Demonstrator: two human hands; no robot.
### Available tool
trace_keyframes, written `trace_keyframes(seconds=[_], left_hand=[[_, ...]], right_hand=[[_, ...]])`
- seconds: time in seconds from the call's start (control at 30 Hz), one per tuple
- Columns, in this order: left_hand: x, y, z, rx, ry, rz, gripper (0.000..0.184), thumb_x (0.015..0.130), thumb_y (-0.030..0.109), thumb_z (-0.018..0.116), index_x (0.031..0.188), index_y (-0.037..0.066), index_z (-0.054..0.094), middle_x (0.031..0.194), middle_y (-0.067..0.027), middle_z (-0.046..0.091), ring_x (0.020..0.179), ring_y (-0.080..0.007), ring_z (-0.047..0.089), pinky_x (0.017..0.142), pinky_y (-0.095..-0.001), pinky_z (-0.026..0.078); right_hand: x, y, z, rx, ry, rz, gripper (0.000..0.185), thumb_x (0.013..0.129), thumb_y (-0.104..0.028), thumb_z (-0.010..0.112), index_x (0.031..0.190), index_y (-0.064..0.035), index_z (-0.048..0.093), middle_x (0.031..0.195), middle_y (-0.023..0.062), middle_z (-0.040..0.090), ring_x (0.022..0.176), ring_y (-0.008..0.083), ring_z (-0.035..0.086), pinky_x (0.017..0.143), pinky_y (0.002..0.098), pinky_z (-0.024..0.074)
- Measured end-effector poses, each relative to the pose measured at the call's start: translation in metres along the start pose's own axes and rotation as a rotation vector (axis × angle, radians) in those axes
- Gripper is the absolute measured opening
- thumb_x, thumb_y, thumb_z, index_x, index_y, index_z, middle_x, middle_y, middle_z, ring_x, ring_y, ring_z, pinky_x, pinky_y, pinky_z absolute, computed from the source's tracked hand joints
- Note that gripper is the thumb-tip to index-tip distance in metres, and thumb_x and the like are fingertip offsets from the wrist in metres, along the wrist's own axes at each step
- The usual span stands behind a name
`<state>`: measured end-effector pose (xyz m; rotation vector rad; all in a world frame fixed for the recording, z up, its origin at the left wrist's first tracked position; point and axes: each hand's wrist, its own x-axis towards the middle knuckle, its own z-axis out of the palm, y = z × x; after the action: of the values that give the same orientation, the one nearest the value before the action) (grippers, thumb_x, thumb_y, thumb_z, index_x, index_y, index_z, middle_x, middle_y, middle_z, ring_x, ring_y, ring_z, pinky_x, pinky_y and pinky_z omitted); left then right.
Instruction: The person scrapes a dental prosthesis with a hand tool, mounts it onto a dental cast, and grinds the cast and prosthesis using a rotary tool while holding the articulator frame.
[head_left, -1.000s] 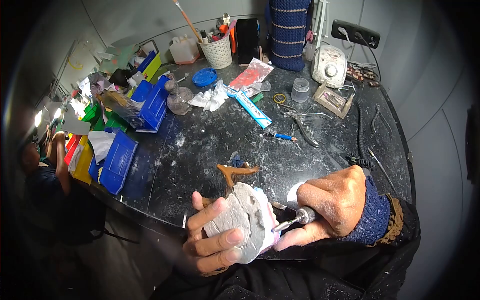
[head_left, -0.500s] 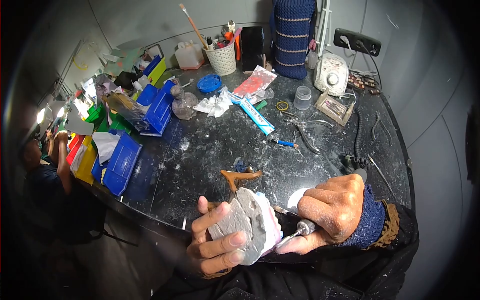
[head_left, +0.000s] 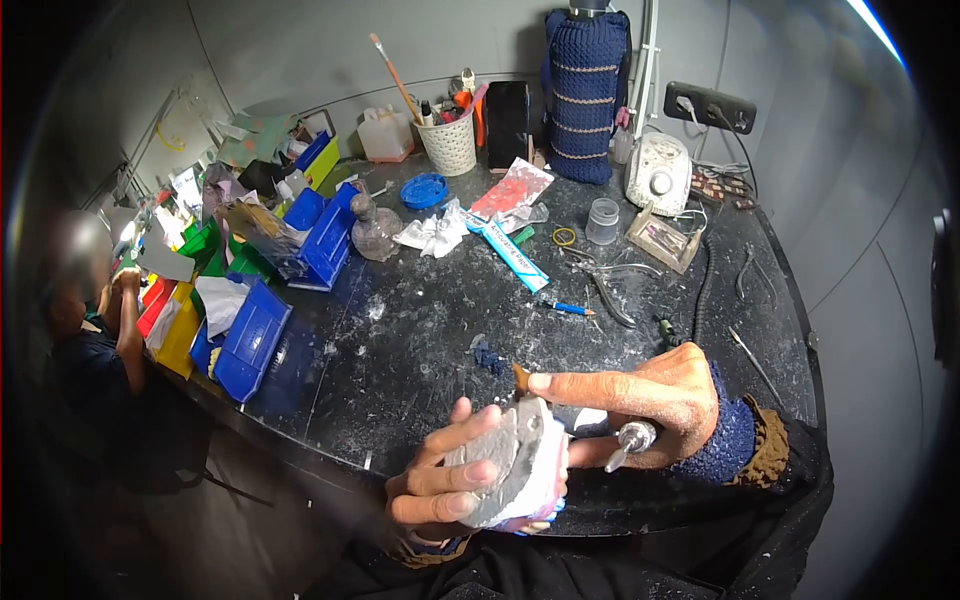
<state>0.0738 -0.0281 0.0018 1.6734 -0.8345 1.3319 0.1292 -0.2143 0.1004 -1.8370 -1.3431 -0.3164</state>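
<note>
My left hand [head_left: 436,482] is wrapped round a grey plaster dental model [head_left: 515,440], its fingers spread across the flat base. Along the model's right side runs a pink and white denture part with teeth [head_left: 542,492], partly turned away. My right hand [head_left: 665,400] grips a rotary handpiece [head_left: 636,436], whose metal tip points down and left, apart from the model. The right index finger stretches out to the model's top edge, close to the brown bench peg [head_left: 521,378]. The model and that finger hide most of the peg.
A blue pencil [head_left: 570,309], pliers [head_left: 612,300] and an Articulating Paper box [head_left: 512,255] lie beyond my hands. Blue bins [head_left: 255,340] stand left; a white control unit [head_left: 660,175] stands back right. Another person [head_left: 95,340] sits at far left.
My right index finger has straightened and reached to the model's top edge. The handpiece tip has swung away from the teeth. The model has moved right and covers more of the peg.
</note>
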Motion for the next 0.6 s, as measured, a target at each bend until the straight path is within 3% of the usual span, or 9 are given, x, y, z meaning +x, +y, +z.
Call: trace_keyframes(seconds=[0.07, 0.17, 0.3, 0.33, 0.43, 0.47, 0.6], left_hand=[[-0.01, 0.0, 0.001, -0.095, 0.018, -0.061, 0.07, 0.065, 0.018, 0.082, 0.107, 0.008, 0.027, 0.107, -0.0018, 0.045, 0.106, -0.0307, 0.057, 0.098, -0.043, 0.046], [-0.02, 0.002, 0.002, -0.325, 0.029, -0.204, 0.066, 0.067, 0.018, 0.081, 0.106, 0.009, 0.029, 0.109, -0.0067, 0.048, 0.108, -0.0359, 0.056, 0.096, -0.0461, 0.046], [-0.005, -0.002, -0.004, -0.784, -0.007, -0.409, 0.06, 0.07, 0.018, 0.078, 0.108, 0.009, 0.032, 0.118, -0.018, 0.051, 0.11, -0.0409, 0.053, 0.093, -0.0527, 0.046], [0.006, 0.002, -0.003, -0.808, 0.009, -0.447, 0.061, 0.072, 0.025, 0.076, 0.112, 0.007, 0.033, 0.119, -0.0236, 0.051, 0.112, -0.0417, 0.051, 0.092, -0.0546, 0.045], [0.017, 0.019, -0.002, -0.934, 0.059, -0.799, 0.076, 0.073, 0.038, 0.073, 0.123, 0.004, 0.028, 0.116, -0.0282, 0.049, 0.112, -0.0425, 0.05, 0.093, -0.0537, 0.044], [0.026, 0.017, -0.004, -0.658, -0.117, -0.73, 0.083, 0.077, 0.059, 0.058, 0.122, -0.002, 0.023, 0.109, -0.0252, 0.051, 0.09, -0.0309, 0.062, 0.074, -0.0411, 0.056], [0.023, 0.017, -0.005, -0.632, -0.153, -0.808, 0.083, 0.078, 0.065, 0.049, 0.121, -0.003, 0.027, 0.104, -0.0249, 0.053, 0.084, -0.0265, 0.063, 0.07, -0.0365, 0.056]], right_hand=[[-0.001, 0.0, -0.001, 0.019, -0.001, -0.008, 0.052, 0.067, -0.021, 0.081, 0.113, -0.005, 0.062, 0.062, 0.0075, 0.065, 0.045, 0.0145, 0.06, 0.04, 0.0249, 0.0428], [-0.001, -0.002, -0.006, 0.012, -0.058, 0.004, 0.055, 0.068, -0.032, 0.077, 0.114, -0.007, 0.061, 0.084, 0.0089, 0.069, 0.063, 0.0207, 0.067, 0.052, 0.0275, 0.0535], [-0.003, 0.002, -0.003, 0.023, 0.014, -0.068, 0.047, 0.068, -0.031, 0.079, 0.103, -0.0033, 0.064, 0.062, 0.0062, 0.064, 0.049, 0.0159, 0.063, 0.042, 0.0251, 0.0473], [-0.004, 0.002, -0.001, 0.031, 0.036, -0.046, 0.045, 0.068, -0.03, 0.079, 0.1, -0.0031, 0.064, 0.058, 0.0051, 0.061, 0.047, 0.0151, 0.062, 0.041, 0.0247, 0.0459], [-0.007, 0.0, 0.007, 0.051, 0.096, -0.001, 0.039, 0.068, -0.028, 0.081, 0.092, -0.003, 0.064, 0.051, 0.0028, 0.056, 0.042, 0.0132, 0.058, 0.038, 0.0236, 0.0422], [-0.007, 0.0, 0.009, 0.053, 0.114, 0.002, 0.038, 0.067, -0.028, 0.081, 0.09, -0.0033, 0.063, 0.05, 0.0026, 0.056, 0.041, 0.0129, 0.057, 0.038, 0.0235, 0.0415], [-0.008, -0.002, 0.008, 0.029, 0.078, 0.057, 0.035, 0.068, -0.026, 0.081, 0.087, -0.0037, 0.062, 0.05, 0.0027, 0.055, 0.04, 0.0123, 0.056, 0.038, 0.0237, 0.0409]])
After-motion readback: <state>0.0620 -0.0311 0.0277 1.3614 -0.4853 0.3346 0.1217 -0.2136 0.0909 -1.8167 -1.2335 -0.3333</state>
